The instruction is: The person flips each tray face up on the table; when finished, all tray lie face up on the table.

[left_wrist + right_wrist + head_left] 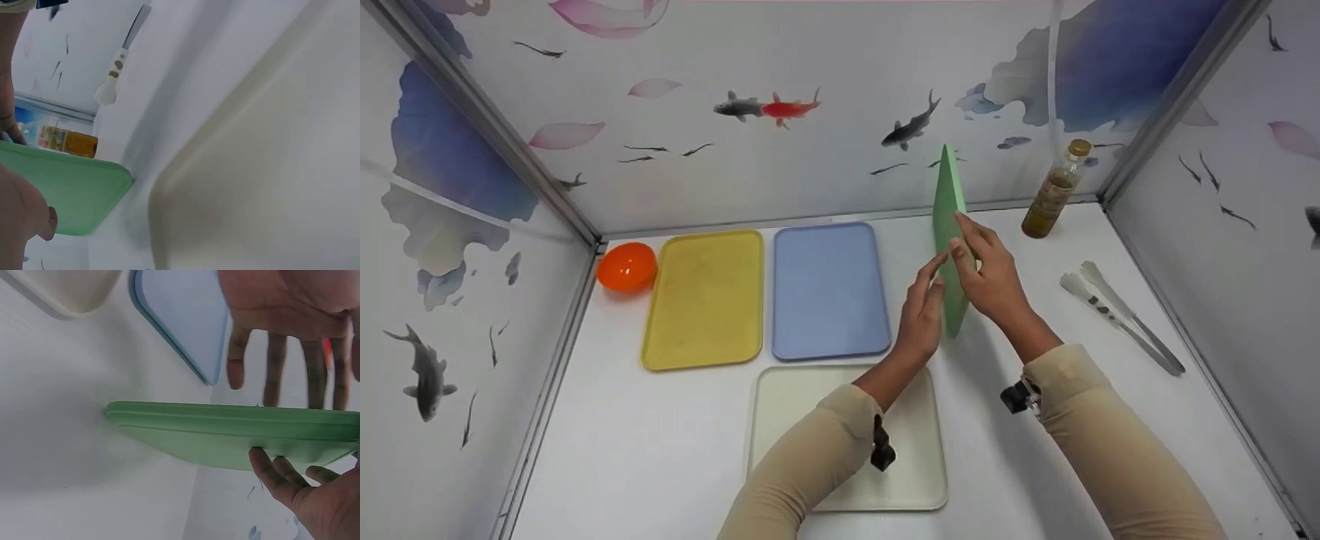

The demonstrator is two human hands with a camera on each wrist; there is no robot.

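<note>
A green tray stands upright on its edge on the right half of the table, seen nearly edge-on in the head view. On its left side my left hand has straight fingers close against the tray. The right hand is on the other side, its fingers extended over the rim and face. In the right wrist view, the fingertips of that right hand touch the tray's underside, and the left hand has straight, spread fingers across from it. The left wrist view shows the green tray between both hands.
A cream tray lies under my left forearm. Behind it are a blue tray and a yellow tray, with an orange bowl beside the yellow one. At right stand an oil bottle and white-tipped tongs. Walls enclose the table.
</note>
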